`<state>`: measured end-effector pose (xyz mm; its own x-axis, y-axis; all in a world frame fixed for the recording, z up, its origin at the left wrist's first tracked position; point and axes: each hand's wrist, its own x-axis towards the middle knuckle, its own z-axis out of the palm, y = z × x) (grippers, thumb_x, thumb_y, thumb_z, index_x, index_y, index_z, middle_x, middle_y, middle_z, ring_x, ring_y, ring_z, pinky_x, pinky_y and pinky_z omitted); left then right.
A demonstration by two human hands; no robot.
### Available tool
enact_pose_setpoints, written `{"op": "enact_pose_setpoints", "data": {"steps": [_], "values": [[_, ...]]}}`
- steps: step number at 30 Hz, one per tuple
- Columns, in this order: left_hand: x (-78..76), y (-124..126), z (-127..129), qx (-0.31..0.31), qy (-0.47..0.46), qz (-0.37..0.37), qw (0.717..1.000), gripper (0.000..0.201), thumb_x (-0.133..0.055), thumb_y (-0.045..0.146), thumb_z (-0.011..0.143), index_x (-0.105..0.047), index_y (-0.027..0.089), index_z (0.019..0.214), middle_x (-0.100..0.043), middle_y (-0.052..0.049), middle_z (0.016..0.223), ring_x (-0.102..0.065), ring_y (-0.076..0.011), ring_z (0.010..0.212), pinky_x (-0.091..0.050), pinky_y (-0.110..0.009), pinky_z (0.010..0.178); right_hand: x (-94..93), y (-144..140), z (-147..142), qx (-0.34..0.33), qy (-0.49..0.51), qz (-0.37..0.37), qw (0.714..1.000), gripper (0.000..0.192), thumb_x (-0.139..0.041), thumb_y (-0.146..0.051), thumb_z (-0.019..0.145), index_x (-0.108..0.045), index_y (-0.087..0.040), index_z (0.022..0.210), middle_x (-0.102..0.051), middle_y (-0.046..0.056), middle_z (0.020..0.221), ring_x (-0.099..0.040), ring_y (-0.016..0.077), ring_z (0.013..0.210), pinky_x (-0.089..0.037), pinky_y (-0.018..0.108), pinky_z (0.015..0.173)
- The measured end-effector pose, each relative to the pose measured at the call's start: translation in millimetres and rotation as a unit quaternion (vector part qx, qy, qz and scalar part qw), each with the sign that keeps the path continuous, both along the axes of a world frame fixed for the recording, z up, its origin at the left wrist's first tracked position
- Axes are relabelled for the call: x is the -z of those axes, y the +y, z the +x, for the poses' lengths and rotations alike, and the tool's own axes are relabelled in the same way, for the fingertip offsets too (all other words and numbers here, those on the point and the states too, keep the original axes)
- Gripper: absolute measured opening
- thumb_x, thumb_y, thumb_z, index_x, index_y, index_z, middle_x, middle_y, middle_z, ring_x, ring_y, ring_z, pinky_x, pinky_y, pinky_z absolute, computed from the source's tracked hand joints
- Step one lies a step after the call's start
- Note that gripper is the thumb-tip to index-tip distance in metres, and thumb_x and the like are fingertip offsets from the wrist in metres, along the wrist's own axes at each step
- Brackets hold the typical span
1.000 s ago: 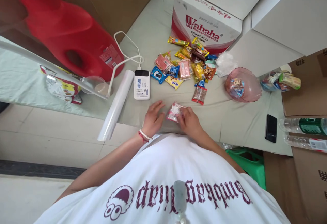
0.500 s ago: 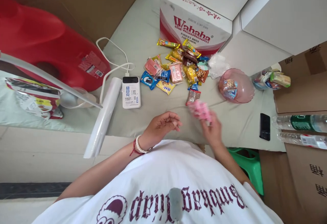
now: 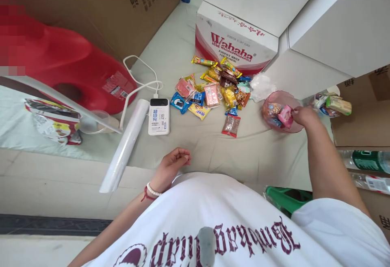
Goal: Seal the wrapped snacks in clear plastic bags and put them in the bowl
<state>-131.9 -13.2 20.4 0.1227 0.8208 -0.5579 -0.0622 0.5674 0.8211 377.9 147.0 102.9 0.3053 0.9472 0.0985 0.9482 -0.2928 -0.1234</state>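
Observation:
Over the pink see-through bowl [image 3: 300,125] at the right, my right hand [image 3: 306,117] pinches a pink snack packet [image 3: 285,116] by its edge, inside the rim. Other snack packets [image 3: 272,109] lie at the bottom of that bowl. Close to my body at the table's front edge, my left hand [image 3: 175,162] is loosely closed, thumb against curled fingers, with nothing visible in it. Between the hands and farther back lies a pile of wrapped snacks [image 3: 212,95] in yellow, pink, blue and brown. A red-edged brown packet [image 3: 231,125] sits at its near side.
A Wahaha carton [image 3: 234,41] stands behind the snacks, with a crumpled clear plastic bag [image 3: 262,86] by it. To the left are a power bank [image 3: 159,117], a plastic film roll [image 3: 124,145] and a red jug [image 3: 76,68]. Plastic bottles [image 3: 367,160] lie at the right.
My right hand has carried the pink packet from the table's middle rightward to the bowl. My left hand has drawn back a little to the left. The view has shifted slightly.

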Motion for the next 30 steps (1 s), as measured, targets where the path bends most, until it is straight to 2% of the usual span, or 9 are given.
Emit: {"op": "enact_pose_setpoints", "data": {"steps": [2,5,9,15,19,22,26,28,30], "values": [[2.2,-3.1,-2.5,-0.010,0.012,-0.007,1.000,0.048,-0.081,0.058,0.070,-0.070,0.018,0.092,-0.075,-0.006,0.088,-0.067,-0.0183,0.076,-0.052,-0.033,0.077,-1.9,8.9,-17.1,0.016,-0.068,0.000,0.998,0.018,-0.068,-0.024,0.088,-0.076,-0.009,0.093,-0.067,0.027,0.108,-0.056,0.0264,0.101,-0.035,0.041,0.078],[3.5,-4.0,-4.0,-0.009,0.026,-0.020,0.999,0.050,-0.082,0.060,0.068,-0.070,0.017,0.092,-0.074,-0.006,0.087,-0.066,-0.0180,0.074,-0.052,-0.032,0.075,-4.3,29.9,-49.6,0.012,-0.091,0.010,0.996,0.033,-0.050,-0.024,0.098,-0.076,-0.015,0.116,-0.069,0.022,0.117,-0.057,0.0250,0.100,-0.036,0.039,0.080],[0.2,-1.4,-0.8,0.001,0.041,-0.008,0.999,0.049,-0.080,0.060,0.071,-0.069,0.017,0.092,-0.073,-0.005,0.087,-0.065,-0.0178,0.075,-0.051,-0.032,0.075,10.8,70.6,-84.9,-0.026,-0.069,-0.017,0.997,0.036,-0.062,-0.027,0.092,-0.072,-0.015,0.124,-0.069,0.019,0.120,-0.061,0.0254,0.098,-0.041,0.038,0.084],[-4.3,-4.0,-1.3,0.006,0.031,0.005,1.000,0.047,-0.078,0.060,0.073,-0.069,0.018,0.092,-0.073,-0.005,0.087,-0.064,-0.0181,0.076,-0.051,-0.032,0.076,25.6,96.0,-90.5,-0.028,-0.078,-0.065,0.994,0.022,-0.060,-0.020,0.090,-0.071,-0.012,0.108,-0.071,0.019,0.106,-0.065,0.0295,0.100,-0.047,0.043,0.086],[-3.6,-1.8,-4.4,-0.009,0.016,0.015,1.000,0.046,-0.079,0.060,0.075,-0.070,0.018,0.092,-0.072,-0.006,0.087,-0.064,-0.0181,0.076,-0.052,-0.032,0.075,4.1,55.1,-89.4,-0.045,0.097,0.057,0.993,0.017,-0.062,-0.032,0.092,-0.068,-0.018,0.098,-0.069,0.009,0.088,-0.064,0.0231,0.083,-0.049,0.037,0.076],[-4.5,11.9,9.7,0.020,-0.025,0.036,0.999,0.044,-0.074,0.062,0.080,-0.069,0.019,0.090,-0.070,-0.007,0.090,-0.064,-0.0181,0.079,-0.053,-0.031,0.071,-0.8,-1.0,-107.1,-0.121,0.312,0.107,0.936,0.023,-0.070,-0.043,0.087,-0.064,-0.022,0.095,-0.063,0.001,0.076,-0.060,0.0175,0.067,-0.049,0.033,0.066],[-5.0,42.5,53.1,0.055,-0.070,0.114,0.990,0.050,-0.073,0.061,0.081,-0.067,0.021,0.110,-0.068,-0.010,0.114,-0.065,-0.0201,0.095,-0.053,-0.028,0.071,25.5,-74.7,-151.6,-0.186,0.494,0.052,0.848,0.031,-0.079,-0.050,0.079,-0.067,-0.024,0.089,-0.065,0.000,0.078,-0.061,0.0160,0.064,-0.053,0.032,0.064],[-2.3,56.6,75.3,0.091,-0.064,0.186,0.976,0.055,-0.082,0.053,0.074,-0.068,0.021,0.117,-0.068,-0.012,0.121,-0.065,-0.0219,0.103,-0.053,-0.029,0.077,44.0,-100.1,-172.1,-0.202,0.517,0.016,0.832,0.027,-0.077,-0.049,0.082,-0.071,-0.024,0.091,-0.069,0.002,0.086,-0.065,0.0172,0.072,-0.055,0.033,0.070],[2.7,66.3,91.3,0.138,-0.043,0.228,0.963,0.042,-0.082,0.049,0.075,-0.074,0.019,0.103,-0.071,-0.009,0.107,-0.065,-0.0199,0.094,-0.051,-0.030,0.079,59.0,-116.4,-185.0,-0.213,0.507,0.000,0.835,0.022,-0.074,-0.045,0.087,-0.074,-0.024,0.095,-0.072,0.004,0.091,-0.067,0.0183,0.079,-0.055,0.034,0.074]]}}
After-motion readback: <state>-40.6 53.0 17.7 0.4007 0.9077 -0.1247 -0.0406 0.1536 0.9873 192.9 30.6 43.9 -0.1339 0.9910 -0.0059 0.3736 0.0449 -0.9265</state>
